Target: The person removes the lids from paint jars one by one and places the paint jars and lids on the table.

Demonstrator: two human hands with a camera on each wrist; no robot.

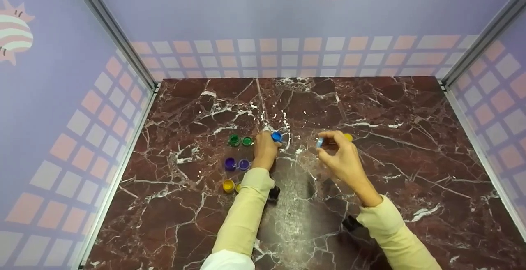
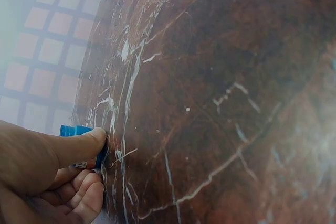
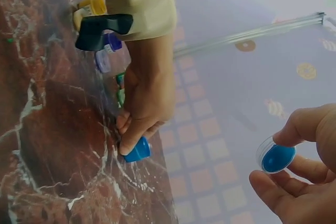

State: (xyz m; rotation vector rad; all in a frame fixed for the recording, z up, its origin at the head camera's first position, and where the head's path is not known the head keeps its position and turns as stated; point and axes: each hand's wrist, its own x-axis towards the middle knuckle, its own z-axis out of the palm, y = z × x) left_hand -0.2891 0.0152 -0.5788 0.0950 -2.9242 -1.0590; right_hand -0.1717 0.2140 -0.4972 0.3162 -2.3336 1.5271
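Observation:
My left hand [image 1: 266, 150] grips a small blue paint jar [image 1: 276, 137] on the tabletop, its thumb along the jar's side in the left wrist view. The jar has no lid on, and blue paint shows in its mouth. Apart from it, my right hand [image 1: 343, 157] pinches a round clear lid [image 3: 278, 157] between thumb and fingers in the air. Blue paint coats the inside of this lid. Left of the left hand stand an open green jar [image 1: 234, 140] and a purple jar [image 1: 230, 163], each with its lid beside it.
A yellow jar [image 1: 228, 185] stands nearer the front, its lid partly hidden by the left sleeve. Another yellow item [image 1: 348, 137] shows behind the right hand. Patterned walls [image 1: 287, 15] border the marbled table [image 1: 394, 146] at the back and sides.

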